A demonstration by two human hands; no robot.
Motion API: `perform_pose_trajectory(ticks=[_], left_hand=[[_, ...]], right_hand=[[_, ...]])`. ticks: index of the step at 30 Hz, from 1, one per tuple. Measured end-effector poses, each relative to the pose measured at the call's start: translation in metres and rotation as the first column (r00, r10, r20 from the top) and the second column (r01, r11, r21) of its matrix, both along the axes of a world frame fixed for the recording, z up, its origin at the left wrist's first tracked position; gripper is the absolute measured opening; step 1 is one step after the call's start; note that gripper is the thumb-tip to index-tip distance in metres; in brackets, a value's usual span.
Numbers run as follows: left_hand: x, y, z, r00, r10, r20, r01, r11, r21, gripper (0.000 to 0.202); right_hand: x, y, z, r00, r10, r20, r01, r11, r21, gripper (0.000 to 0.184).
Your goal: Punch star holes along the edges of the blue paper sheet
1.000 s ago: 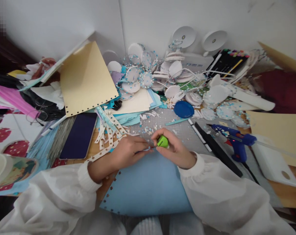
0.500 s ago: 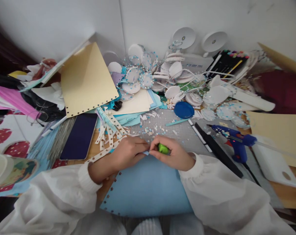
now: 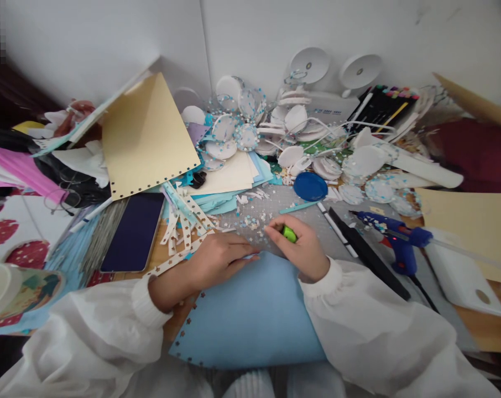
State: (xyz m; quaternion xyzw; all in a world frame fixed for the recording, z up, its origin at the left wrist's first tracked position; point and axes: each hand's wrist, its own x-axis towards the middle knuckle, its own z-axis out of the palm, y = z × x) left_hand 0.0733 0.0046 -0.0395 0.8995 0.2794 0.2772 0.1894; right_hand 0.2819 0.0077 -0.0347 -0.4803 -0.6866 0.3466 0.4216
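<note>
My left hand is closed on the upper left edge of a light blue sheet of paper, which lies tilted at the front of the table. Star-shaped holes line the sheet's left and lower left edges. In my closed right hand sits a small green paper punch, partly covered by the fingers. That hand is just above the sheet's top edge, apart from my left hand. Small punched-out paper stars lie scattered on the grey mat beyond both hands.
To the left are a phone, star-punched paper strips, a cream sheet and a cup. A blue glue gun, a black-handled tool and a blue lid lie right. White discs crowd the back.
My right hand has moved right and slightly up with the punch, away from my left fingers and the paper's edge. My left hand stays nearly in place on the sheet.
</note>
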Motion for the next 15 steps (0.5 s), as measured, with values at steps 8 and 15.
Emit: perform_pose_trajectory(ticks=[8,15], left_hand=[[0.003,0.000,0.010,0.972,0.158,0.175,-0.070,0.902,-0.425,0.018],[0.002,0.002,0.021,0.970,0.208,0.124,-0.060,0.701,-0.711,0.023]], right_hand=[[0.000,0.002,-0.006,0.999,-0.045,0.024,0.046,0.998,-0.053,0.008],[0.002,0.002,0.002,0.960,-0.091,-0.266,0.031,0.975,-0.222,0.022]])
